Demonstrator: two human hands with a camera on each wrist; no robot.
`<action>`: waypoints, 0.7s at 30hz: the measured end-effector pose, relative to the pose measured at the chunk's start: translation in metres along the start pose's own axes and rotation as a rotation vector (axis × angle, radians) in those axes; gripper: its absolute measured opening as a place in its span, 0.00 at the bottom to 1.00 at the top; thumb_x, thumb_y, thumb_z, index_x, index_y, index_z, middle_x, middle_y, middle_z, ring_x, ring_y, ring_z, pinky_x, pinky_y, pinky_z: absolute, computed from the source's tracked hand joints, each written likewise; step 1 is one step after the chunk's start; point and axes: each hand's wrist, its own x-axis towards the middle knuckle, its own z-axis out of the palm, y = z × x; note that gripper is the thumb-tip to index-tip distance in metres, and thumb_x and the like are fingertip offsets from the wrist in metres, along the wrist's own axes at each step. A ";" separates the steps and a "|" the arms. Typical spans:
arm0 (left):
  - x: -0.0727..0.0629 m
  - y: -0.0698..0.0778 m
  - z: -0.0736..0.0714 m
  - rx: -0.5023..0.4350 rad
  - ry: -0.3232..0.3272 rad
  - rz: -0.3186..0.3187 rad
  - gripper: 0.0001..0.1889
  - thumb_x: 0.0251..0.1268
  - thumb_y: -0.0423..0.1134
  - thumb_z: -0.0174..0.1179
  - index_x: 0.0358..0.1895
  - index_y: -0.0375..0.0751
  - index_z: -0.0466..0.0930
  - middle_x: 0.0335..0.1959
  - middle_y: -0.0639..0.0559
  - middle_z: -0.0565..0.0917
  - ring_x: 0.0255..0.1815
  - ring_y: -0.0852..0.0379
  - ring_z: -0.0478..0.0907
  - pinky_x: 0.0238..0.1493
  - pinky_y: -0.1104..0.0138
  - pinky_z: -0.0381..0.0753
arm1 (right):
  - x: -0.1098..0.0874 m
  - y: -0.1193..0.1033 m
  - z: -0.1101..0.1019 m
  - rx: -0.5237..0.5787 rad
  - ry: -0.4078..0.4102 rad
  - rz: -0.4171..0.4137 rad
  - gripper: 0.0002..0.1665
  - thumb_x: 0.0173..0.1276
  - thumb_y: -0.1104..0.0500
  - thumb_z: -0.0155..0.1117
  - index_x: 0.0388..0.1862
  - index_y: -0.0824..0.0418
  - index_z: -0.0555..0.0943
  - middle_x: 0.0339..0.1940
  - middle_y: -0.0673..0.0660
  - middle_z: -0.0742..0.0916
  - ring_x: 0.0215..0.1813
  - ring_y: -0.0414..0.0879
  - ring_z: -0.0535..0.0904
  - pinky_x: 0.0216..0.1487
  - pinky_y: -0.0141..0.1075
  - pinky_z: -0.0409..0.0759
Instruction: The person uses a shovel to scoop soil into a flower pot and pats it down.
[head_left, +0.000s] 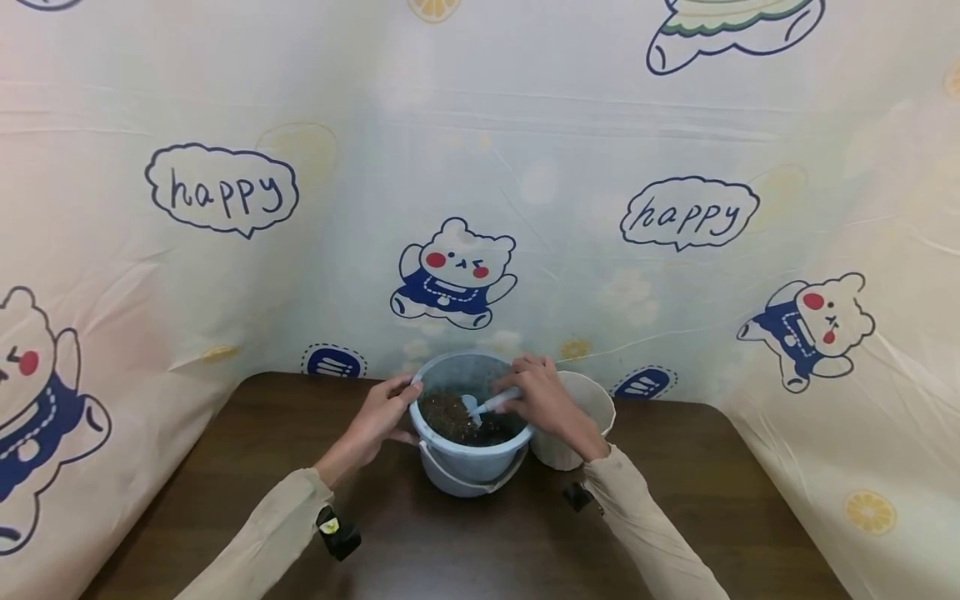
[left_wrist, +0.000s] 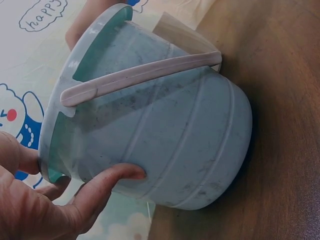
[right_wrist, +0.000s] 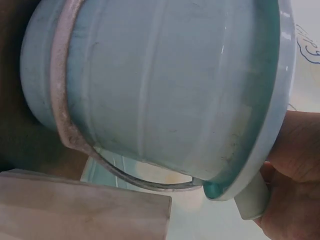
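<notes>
A light blue bucket [head_left: 467, 460] stands on the table with dark soil [head_left: 444, 417] inside. My left hand [head_left: 378, 415] grips its left side; in the left wrist view the fingers are at the rim and the thumb presses the bucket's outer wall [left_wrist: 175, 135]. Over the right part of the opening, my right hand [head_left: 542, 396] holds a small blue trowel [head_left: 495, 402] by its handle. The trowel's blade is in the bucket at the soil, partly covered by it. In the right wrist view the handle's end [right_wrist: 252, 197] sticks out beside the hand.
A whitish pot [head_left: 591, 400] stands on the table just right of the bucket, partly behind my right forearm. The bucket's pale carrying handle [left_wrist: 135, 75] hangs down its near side. Behind the brown wooden table [head_left: 300, 442] hangs a printed cloth [head_left: 555, 275].
</notes>
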 end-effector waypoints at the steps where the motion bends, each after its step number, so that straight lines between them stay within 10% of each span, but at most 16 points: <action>1: 0.000 0.000 0.000 0.000 0.001 0.000 0.27 0.86 0.42 0.49 0.79 0.32 0.61 0.75 0.29 0.64 0.73 0.32 0.67 0.40 0.50 0.94 | -0.001 0.000 0.000 -0.005 0.008 0.004 0.14 0.61 0.55 0.82 0.45 0.58 0.93 0.36 0.51 0.85 0.41 0.46 0.68 0.45 0.43 0.56; 21: -0.001 -0.003 -0.001 -0.016 -0.002 0.011 0.27 0.85 0.42 0.50 0.78 0.32 0.64 0.73 0.28 0.66 0.72 0.30 0.68 0.37 0.52 0.94 | -0.028 0.004 -0.009 0.044 0.195 0.028 0.14 0.60 0.56 0.82 0.44 0.57 0.92 0.40 0.53 0.88 0.44 0.50 0.74 0.47 0.47 0.61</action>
